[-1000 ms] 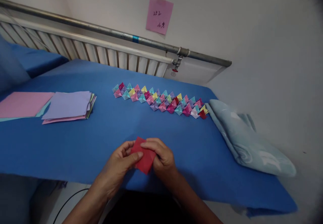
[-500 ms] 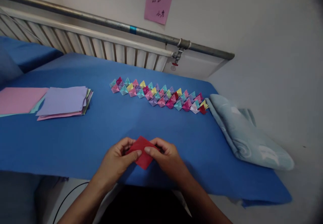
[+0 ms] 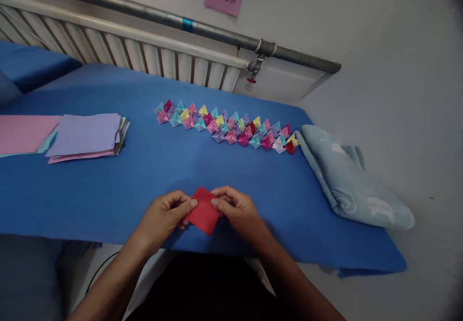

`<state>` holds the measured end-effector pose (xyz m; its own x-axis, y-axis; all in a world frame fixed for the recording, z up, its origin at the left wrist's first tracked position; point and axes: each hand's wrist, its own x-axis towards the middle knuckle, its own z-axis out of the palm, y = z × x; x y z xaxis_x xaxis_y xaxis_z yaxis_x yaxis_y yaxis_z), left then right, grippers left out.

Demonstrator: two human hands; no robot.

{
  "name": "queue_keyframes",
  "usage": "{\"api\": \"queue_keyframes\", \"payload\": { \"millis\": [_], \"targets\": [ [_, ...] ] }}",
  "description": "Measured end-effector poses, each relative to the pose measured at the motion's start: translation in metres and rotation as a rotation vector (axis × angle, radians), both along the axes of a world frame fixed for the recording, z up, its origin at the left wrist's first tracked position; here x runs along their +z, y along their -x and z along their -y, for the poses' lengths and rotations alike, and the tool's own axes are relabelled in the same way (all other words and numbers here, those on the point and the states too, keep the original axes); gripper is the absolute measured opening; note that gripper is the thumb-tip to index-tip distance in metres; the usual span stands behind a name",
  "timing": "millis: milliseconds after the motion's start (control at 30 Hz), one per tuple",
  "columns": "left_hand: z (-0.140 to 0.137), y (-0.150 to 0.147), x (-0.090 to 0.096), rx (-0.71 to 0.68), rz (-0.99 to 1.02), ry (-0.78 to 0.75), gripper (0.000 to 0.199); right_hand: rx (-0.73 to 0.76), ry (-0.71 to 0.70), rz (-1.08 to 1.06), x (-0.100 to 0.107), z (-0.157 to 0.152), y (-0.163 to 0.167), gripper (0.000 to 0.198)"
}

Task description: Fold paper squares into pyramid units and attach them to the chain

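Observation:
A small folded square of red paper (image 3: 204,216) is held between both hands above the near edge of the blue-covered table. My left hand (image 3: 167,215) pinches its left corner, with the thumb on top and the fingers underneath. On the opposite corner my right hand (image 3: 238,210) grips with thumb and fingers in the same way. The paper lies turned like a diamond, with a crease near its top corner. Beyond the hands, several small folded paper boats (image 3: 224,127) in many colours stand in close rows.
Stacked purple, pink and green paper sheets (image 3: 85,135) lie on the left, beside pink sheets (image 3: 25,130). A folded pale blue blanket (image 3: 356,181) rests at the right end of the blue cloth (image 3: 144,181). A radiator (image 3: 152,56) and pipe (image 3: 144,15) run along the wall.
The view has tipped down slightly, so the scene sits higher. Both thumbs have shifted upward on the red paper, and more of its lower face shows.

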<state>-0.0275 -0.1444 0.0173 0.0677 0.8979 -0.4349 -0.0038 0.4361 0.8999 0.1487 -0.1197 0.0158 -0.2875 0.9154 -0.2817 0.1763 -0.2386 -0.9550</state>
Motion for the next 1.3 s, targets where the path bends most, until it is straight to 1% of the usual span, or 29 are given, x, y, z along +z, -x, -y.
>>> {"api": "queue_keyframes", "payload": {
  "millis": [100, 167, 200, 267, 300, 333, 367, 433, 500, 533, 633, 733, 767, 833, 900, 933, 1000, 1100, 1300],
  "targets": [
    [0.004, 0.006, -0.006, -0.086, -0.023, 0.027, 0.028, 0.048, -0.076, 0.123, 0.0, 0.006, -0.004, 0.024],
    [0.006, 0.011, -0.008, -0.107, -0.148, -0.028, 0.027, 0.093, -0.154, 0.229, 0.0, 0.012, -0.007, 0.026],
    [0.007, 0.013, -0.008, -0.083, -0.251, -0.092, 0.026, 0.119, -0.192, 0.277, 0.0, 0.014, -0.008, 0.026],
    [0.009, 0.015, -0.008, -0.001, -0.461, -0.274, 0.02, 0.171, -0.266, 0.352, -0.001, 0.018, -0.008, 0.026],
    [0.01, 0.015, -0.007, 0.017, -0.534, -0.374, 0.017, 0.198, -0.3, 0.383, -0.002, 0.019, -0.008, 0.026],
    [0.012, 0.014, -0.007, -0.003, -0.575, -0.469, 0.017, 0.223, -0.329, 0.41, -0.002, 0.02, -0.007, 0.026],
    [0.014, 0.011, -0.007, -0.061, -0.59, -0.552, 0.018, 0.243, -0.352, 0.434, -0.003, 0.02, -0.006, 0.025],
    [0.018, 0.005, -0.009, -0.231, -0.611, -0.674, 0.023, 0.264, -0.382, 0.483, -0.003, 0.02, -0.005, 0.023],
    [0.023, -0.001, -0.014, -0.376, -0.689, -0.74, 0.025, 0.274, -0.4, 0.538, -0.003, 0.02, -0.005, 0.022],
    [0.024, -0.002, -0.018, -0.416, -0.742, -0.766, 0.025, 0.284, -0.409, 0.57, -0.003, 0.02, -0.005, 0.022],
    [0.026, -0.001, -0.026, -0.452, -0.848, -0.874, 0.023, 0.333, -0.446, 0.683, -0.001, 0.02, -0.009, 0.022],
    [0.026, 0.005, -0.03, -0.448, -0.857, -0.985, 0.025, 0.339, -0.488, 0.789, 0.003, 0.023, -0.017, 0.023],
    [0.026, 0.007, -0.03, -0.45, -0.854, -1.0, 0.025, 0.333, -0.524, 0.796, 0.004, 0.024, -0.02, 0.021],
    [0.028, 0.01, -0.029, -0.46, -0.846, -1.002, 0.024, 0.334, -0.642, 0.755, 0.005, 0.028, -0.026, 0.018],
    [0.03, 0.012, -0.027, -0.49, -0.846, -0.979, 0.025, 0.361, -0.758, 0.687, 0.004, 0.031, -0.03, 0.024],
    [0.031, 0.013, -0.026, -0.508, -0.85, -0.965, 0.025, 0.378, -0.789, 0.665, 0.002, 0.032, -0.032, 0.027],
    [0.033, 0.014, -0.024, -0.531, -0.867, -0.949, 0.025, 0.409, -0.801, 0.644, -0.002, 0.033, -0.034, 0.028],
    [0.033, 0.015, -0.023, -0.546, -0.886, -0.945, 0.026, 0.43, -0.793, 0.634, -0.007, 0.032, -0.036, 0.023],
    [0.032, 0.018, -0.025, -0.524, -0.898, -0.954, 0.03, 0.436, -0.771, 0.62, -0.007, 0.031, -0.038, 0.023]
  ]
}}
